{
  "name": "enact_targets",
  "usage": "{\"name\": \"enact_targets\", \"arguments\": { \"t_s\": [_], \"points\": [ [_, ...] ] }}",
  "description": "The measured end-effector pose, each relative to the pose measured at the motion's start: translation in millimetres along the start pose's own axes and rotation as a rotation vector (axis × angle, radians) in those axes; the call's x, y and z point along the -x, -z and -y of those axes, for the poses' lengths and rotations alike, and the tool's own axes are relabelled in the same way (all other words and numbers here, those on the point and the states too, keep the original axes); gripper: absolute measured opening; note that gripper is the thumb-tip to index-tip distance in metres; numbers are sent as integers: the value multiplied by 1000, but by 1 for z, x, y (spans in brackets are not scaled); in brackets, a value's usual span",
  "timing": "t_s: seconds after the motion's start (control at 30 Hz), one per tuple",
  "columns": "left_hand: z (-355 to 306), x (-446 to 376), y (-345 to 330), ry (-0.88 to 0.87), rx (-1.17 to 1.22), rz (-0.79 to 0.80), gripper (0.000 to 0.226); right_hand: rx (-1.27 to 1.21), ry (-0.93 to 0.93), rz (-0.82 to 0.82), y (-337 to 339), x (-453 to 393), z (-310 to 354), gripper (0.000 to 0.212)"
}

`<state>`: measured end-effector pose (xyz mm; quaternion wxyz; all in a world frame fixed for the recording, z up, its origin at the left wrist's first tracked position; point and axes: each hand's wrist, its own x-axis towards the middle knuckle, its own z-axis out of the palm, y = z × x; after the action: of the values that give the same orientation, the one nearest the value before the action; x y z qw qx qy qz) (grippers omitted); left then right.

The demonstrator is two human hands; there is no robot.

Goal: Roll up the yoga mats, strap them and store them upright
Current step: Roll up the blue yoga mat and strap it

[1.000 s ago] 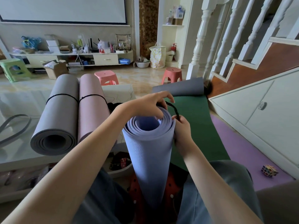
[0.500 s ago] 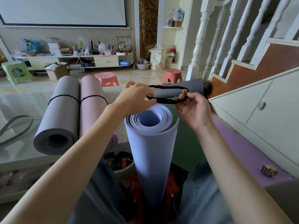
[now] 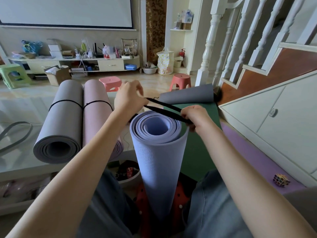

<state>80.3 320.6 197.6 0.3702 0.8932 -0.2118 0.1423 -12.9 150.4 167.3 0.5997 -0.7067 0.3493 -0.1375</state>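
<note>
A rolled lavender-blue yoga mat [image 3: 160, 162] stands upright between my knees, its spiral end facing me. My left hand [image 3: 128, 100] and my right hand [image 3: 195, 115] each pinch one end of a black elastic strap [image 3: 164, 109], stretched as a loop just above the mat's top end. On the white table [image 3: 15, 162] to the left lie a rolled grey mat [image 3: 60, 124] and a rolled pink mat [image 3: 97, 109], each with a black strap around it. A green mat [image 3: 197, 148] lies flat on the floor behind, with a partly rolled grey mat [image 3: 187, 95] at its far end.
A purple mat [image 3: 253, 155] lies along the white stair cabinet [image 3: 274, 121] on the right, with a puzzle cube [image 3: 282, 180] on it. Two pink stools [image 3: 180, 81] and a green stool [image 3: 12, 74] stand on the floor beyond. A grey band [image 3: 15, 131] lies on the table's left.
My hands left the top of the blue mat, lifted the black strap and pulled it open into a loop; now the loop has come down close to the mat's top end.
</note>
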Motion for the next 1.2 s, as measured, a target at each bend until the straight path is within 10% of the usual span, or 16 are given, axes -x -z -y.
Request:
{"name": "enact_targets", "arguments": {
  "t_s": [0.13, 0.27, 0.5, 0.6, 0.8, 1.2],
  "points": [
    [25, 1, -12, 376, 495, 224, 26, -204, -183, 232, 0, -8, -8, 34],
    [38, 3, -22, 394, 635, 306, 41, -281, 104, 356, 2, -1, -20, 31],
    [31, 27, -33, 396, 818, 160, 40, 25, 366, 556, 27, 9, -25, 15],
    [27, 31, -42, 459, 985, 101, 40, 449, 466, 710, 45, 24, -23, 57],
    [25, 32, -50, 388, 979, 114, 40, 841, 609, 689, 62, 39, -22, 100],
    [40, 39, -54, 279, 1275, 284, 34, 709, 698, 303, 43, 31, -26, 73]
  ]
}}
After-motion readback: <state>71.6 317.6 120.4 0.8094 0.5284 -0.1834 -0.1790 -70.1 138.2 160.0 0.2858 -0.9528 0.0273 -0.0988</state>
